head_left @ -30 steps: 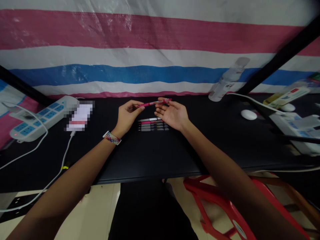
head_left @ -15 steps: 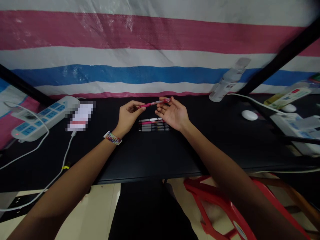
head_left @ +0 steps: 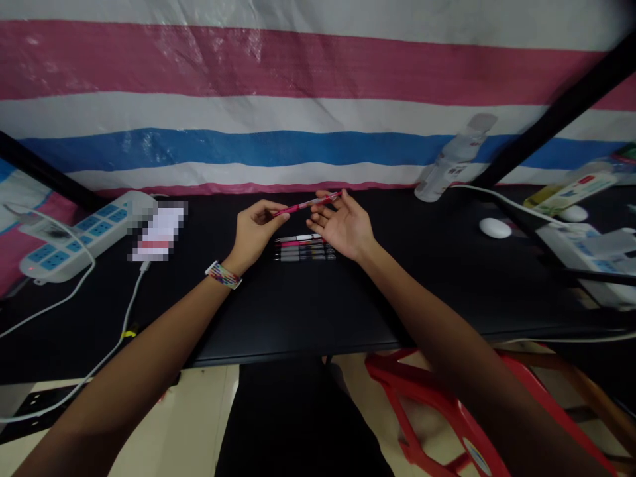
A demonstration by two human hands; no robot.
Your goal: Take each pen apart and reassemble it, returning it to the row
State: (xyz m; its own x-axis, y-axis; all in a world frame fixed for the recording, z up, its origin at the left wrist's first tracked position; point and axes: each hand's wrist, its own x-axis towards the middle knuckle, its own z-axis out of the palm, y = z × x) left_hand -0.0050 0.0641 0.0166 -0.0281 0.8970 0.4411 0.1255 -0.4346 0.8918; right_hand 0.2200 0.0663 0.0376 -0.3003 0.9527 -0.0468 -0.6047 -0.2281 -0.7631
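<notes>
A red pen (head_left: pixel 300 207) with a clear barrel is held up above the black table, its right end tilted slightly upward. My left hand (head_left: pixel 254 232) pinches the left end between thumb and fingers. At the other end, the fingertips of my right hand (head_left: pixel 345 225) grip the pen, with the palm turned up and the other fingers loosely curled. Just below both hands, several pens lie side by side in a neat row: a white pen (head_left: pixel 298 238) on top, a pink one (head_left: pixel 293 244) under it, and grey pens (head_left: pixel 298 254) nearest me.
To the left lie a white power strip (head_left: pixel 94 232) and a blurred-out phone (head_left: pixel 159 232) on a charging cable. At right stand a bottle (head_left: pixel 450 162) and a white mouse-shaped object (head_left: pixel 495 228). A red stool (head_left: pixel 422 384) is below the table edge.
The pen's right end has risen very slightly in my right fingertips. Both hands otherwise keep the same place, and the row of pens is unchanged.
</notes>
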